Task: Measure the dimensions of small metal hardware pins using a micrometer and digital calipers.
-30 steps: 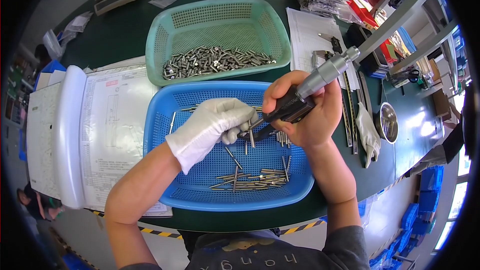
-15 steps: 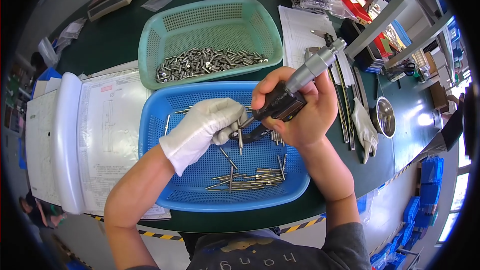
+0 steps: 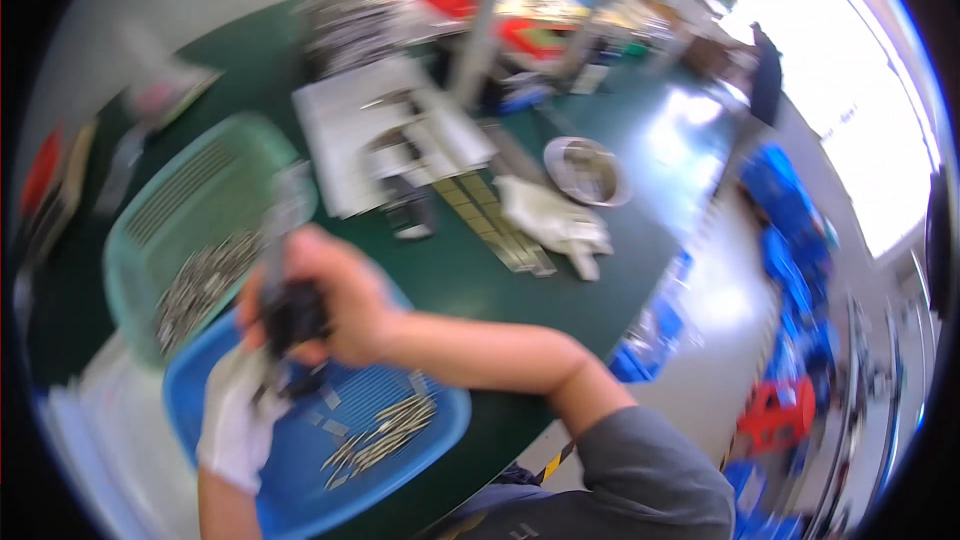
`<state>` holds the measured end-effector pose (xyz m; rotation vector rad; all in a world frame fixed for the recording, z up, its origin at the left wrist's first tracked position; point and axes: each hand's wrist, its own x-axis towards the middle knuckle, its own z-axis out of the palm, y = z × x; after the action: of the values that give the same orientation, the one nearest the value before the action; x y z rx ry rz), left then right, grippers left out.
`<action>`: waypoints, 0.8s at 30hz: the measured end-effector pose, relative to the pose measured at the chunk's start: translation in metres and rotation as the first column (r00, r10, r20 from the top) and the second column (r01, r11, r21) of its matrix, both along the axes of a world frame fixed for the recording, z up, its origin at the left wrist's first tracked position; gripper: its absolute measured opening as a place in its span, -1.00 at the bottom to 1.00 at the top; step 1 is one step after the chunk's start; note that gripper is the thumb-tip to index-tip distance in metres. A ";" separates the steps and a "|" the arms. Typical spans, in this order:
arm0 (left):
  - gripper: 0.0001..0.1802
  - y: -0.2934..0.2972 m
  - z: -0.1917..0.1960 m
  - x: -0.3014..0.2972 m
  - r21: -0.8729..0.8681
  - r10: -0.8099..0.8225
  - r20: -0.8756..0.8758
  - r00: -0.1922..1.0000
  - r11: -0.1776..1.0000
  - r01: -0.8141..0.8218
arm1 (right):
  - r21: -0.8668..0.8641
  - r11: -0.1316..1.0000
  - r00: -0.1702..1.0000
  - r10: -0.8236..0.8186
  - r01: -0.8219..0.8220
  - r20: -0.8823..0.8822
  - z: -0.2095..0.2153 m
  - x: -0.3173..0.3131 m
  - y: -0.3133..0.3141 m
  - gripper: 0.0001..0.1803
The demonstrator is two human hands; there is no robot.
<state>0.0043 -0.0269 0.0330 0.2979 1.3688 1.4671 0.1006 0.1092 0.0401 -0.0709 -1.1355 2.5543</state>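
Note:
My bare right hand [image 3: 350, 290] is wrapped around a micrometer [image 3: 298, 315], with its grey thimble pointing up and away from me. Close against the tool's lower end is my white-gloved left hand [image 3: 235, 420], fingers drawn together. Motion blur hides the metal pin that showed between them half a second ago. Both hands are over the left part of a blue perforated basket [image 3: 445, 435]. Several slim metal pins [image 3: 385, 435] lie in a loose bunch at its right side. Beyond it, a green basket [image 3: 125, 265] holds a heap of short metal pins [image 3: 205, 285].
On the dark green table lie white papers [image 3: 335, 155], a black-bodied measuring tool [image 3: 408, 210], metal strips [image 3: 490, 225], a loose white glove [image 3: 550, 220] and a metal bowl [image 3: 556, 172]. A red stool [image 3: 775, 415] and blue bins [image 3: 785, 240] stand on the floor at right.
The view has swung right, shifting the baskets and hands left and bringing in more table and floor. The micrometer now points more upright; both hands remain together at it.

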 end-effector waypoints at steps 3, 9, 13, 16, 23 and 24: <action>-0.80 -0.017 0.005 -0.007 0.051 -0.014 -0.068 0.998 0.999 0.017 | -0.068 0.987 0.986 0.138 -0.144 -0.091 -0.001 -0.014 -0.008 -0.38; -0.77 -0.002 -0.005 0.000 0.119 -0.074 -0.030 0.997 0.990 0.077 | 0.112 0.992 0.998 -0.059 0.061 -0.016 0.007 0.001 0.000 -0.30; -0.79 -0.004 -0.002 -0.003 0.083 -0.015 -0.043 0.999 0.996 0.019 | 0.089 0.995 0.998 -0.050 0.053 -0.036 0.007 -0.007 -0.003 -0.31; -0.81 -0.006 0.001 -0.004 0.059 0.064 -0.007 0.998 0.996 -0.064 | 0.077 0.996 0.999 -0.032 0.034 -0.024 0.006 -0.012 -0.004 -0.30; -0.82 -0.008 -0.004 -0.011 0.072 0.015 -0.014 1.000 0.997 -0.013 | -0.053 0.997 0.998 0.048 -0.051 -0.051 0.001 -0.012 -0.003 -0.29; -0.82 -0.008 -0.004 -0.010 0.078 0.007 -0.016 1.000 0.997 -0.006 | 0.006 1.000 0.999 0.016 -0.016 -0.040 0.003 -0.011 -0.003 -0.29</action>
<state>-0.0053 -0.0351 0.0290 0.3558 1.3287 1.5285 0.0897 0.1062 0.0436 -0.0093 -1.1324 2.5551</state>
